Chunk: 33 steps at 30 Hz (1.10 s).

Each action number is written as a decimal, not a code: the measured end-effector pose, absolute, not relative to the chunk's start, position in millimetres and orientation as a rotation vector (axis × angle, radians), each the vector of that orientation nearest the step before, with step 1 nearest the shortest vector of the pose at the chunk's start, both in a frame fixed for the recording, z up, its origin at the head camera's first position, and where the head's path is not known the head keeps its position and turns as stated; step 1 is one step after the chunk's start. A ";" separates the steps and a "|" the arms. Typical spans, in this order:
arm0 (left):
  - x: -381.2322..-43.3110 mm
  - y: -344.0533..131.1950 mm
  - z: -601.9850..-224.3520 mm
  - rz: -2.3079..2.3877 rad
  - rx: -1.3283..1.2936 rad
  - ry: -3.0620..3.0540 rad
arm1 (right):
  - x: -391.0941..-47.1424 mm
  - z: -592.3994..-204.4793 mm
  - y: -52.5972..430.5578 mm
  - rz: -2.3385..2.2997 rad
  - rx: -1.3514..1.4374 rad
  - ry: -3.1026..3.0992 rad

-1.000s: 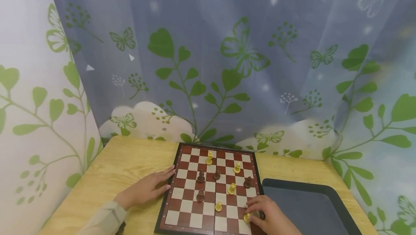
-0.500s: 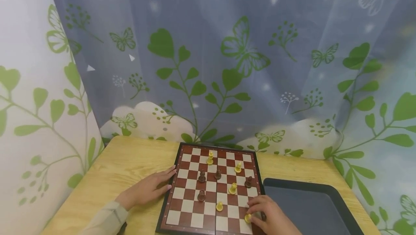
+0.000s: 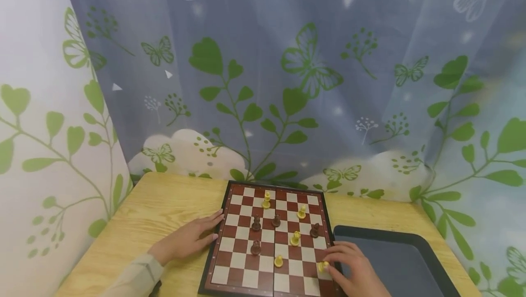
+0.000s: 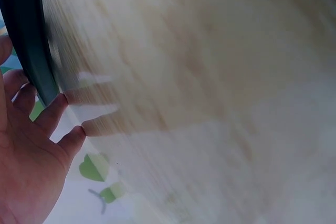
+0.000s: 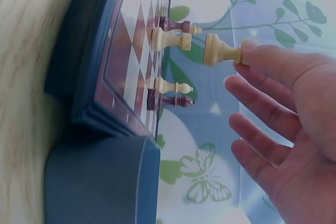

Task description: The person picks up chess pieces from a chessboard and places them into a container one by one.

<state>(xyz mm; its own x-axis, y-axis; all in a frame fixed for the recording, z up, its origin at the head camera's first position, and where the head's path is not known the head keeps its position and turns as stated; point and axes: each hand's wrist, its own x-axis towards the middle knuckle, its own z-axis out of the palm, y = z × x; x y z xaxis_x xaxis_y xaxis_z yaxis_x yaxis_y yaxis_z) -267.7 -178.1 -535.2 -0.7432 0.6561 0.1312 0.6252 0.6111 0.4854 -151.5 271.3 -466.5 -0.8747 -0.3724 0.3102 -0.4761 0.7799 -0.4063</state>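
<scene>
The chessboard (image 3: 263,275) lies on the table with yellow and dark brown pieces standing on it. My right hand (image 3: 356,267) pinches a cream-yellow chess piece (image 5: 219,50) between thumb and index finger, which hide its top. In the right wrist view its base is raised off the squares and the other fingers are spread. In the head view it overlaps the board's right edge. My left hand (image 3: 186,237) lies at the board's left edge, fingers extended, fingertips right at the frame; the left wrist view shows them beside the dark board edge (image 4: 29,30).
A dark tray (image 3: 384,242) stands on the table close to the board's right side. Among the standing pieces are a dark piece (image 3: 315,230) near the right edge and a yellow piece (image 3: 295,238). A patterned curtain (image 3: 255,73) hangs behind the table (image 3: 176,196).
My right hand has lifted the yellow chess piece from its square near the board's front right and shifted it rightward toward the tray. My left hand has stayed at the board's edge.
</scene>
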 end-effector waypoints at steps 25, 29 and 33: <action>-266.0 -180.4 -535.1 0.767 1.093 2.769 | -149.0 -494.9 303.7 0.788 0.326 -2.320; -266.5 -180.5 -534.9 0.772 1.109 2.763 | -148.9 -494.4 305.9 0.878 0.271 -2.271; -266.4 -179.6 -535.6 0.770 1.105 2.769 | -150.3 -495.2 308.6 0.908 0.235 -2.246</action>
<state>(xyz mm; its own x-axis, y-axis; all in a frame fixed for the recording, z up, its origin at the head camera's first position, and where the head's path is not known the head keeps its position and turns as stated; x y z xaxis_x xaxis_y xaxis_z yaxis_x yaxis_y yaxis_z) -266.4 -179.6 -535.6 -0.7406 0.6605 0.1234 0.6293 0.6176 0.4718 -150.3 308.6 -495.2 -0.7435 0.0857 0.6632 -0.3994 0.7386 -0.5431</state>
